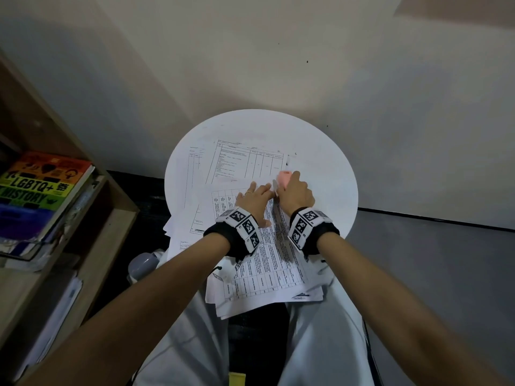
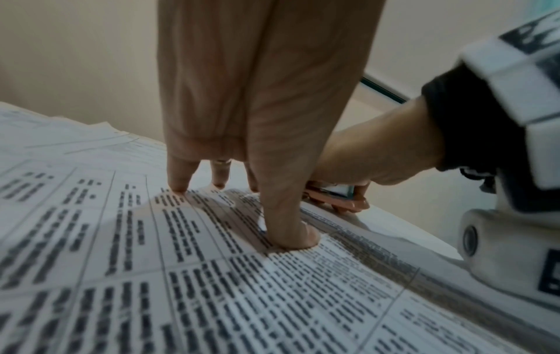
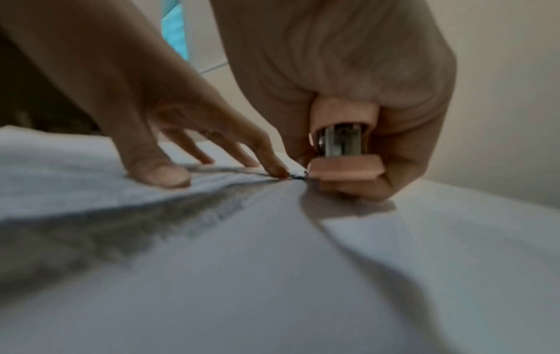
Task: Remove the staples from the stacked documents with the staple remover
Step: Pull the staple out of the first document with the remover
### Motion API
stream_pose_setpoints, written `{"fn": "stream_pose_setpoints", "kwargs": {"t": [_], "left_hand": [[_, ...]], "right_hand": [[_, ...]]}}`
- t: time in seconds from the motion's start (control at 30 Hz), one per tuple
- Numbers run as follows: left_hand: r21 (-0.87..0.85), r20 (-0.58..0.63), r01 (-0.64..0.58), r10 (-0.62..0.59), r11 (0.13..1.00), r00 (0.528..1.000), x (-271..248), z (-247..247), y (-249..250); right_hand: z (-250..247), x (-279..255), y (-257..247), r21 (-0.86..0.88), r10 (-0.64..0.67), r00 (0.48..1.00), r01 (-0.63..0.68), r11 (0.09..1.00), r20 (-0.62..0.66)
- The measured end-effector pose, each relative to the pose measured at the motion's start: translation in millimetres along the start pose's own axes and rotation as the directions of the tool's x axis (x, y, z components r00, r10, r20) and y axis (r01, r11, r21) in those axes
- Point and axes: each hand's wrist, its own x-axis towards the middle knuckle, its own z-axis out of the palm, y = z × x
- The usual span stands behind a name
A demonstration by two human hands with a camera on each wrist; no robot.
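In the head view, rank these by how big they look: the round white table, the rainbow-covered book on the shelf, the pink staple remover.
1. Round white table.
2. Rainbow-covered book, though it sits nearer the camera's edge, so its true size is unsure.
3. Pink staple remover, mostly hidden in the right hand.

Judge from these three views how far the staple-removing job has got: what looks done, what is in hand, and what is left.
Done: loose printed sheets lie fanned across the round table, though no pulled staples can be made out. In hand: the left hand presses the top document flat while the right hand grips the pink staple remover at its corner. Left: the stack beneath, apparently.
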Motion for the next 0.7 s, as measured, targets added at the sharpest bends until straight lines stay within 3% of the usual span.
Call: {"fn": "stream_pose_setpoints", "kwargs": {"t": [0.23, 0.43, 0.5, 0.63, 0.7], "left_hand": [[0.007, 0.012, 0.000, 0.000, 1.000, 1.000, 1, 0, -1], [0.021, 0.013, 0.005, -0.006, 1.000, 1.000, 1, 0, 0], [0.020, 0.006, -0.001, 0.001, 1.000, 1.000, 1, 0, 0], [0.018, 0.011, -0.012, 0.012, 1.000, 1.000, 2, -1, -2], [-0.046, -0.015, -0.043, 0.043, 0.998, 0.999, 2, -1, -8]], "right_hand": [[3, 2, 14, -0.381, -0.371, 0.924, 0.310, 0.871, -0.097], [-1, 9, 25, -0.501, -0.555, 0.830, 0.456, 0.736, -0.059], [-6, 13, 21, -0.480, -0.554, 0.832, 0.473, 0.739, -0.034], [-10, 13, 13, -0.184, -0.348, 0.937, 0.337, 0.923, -0.026], [-10, 6, 14, -0.049, -0.260, 0.965, 0.259, 0.965, -0.027]]}}
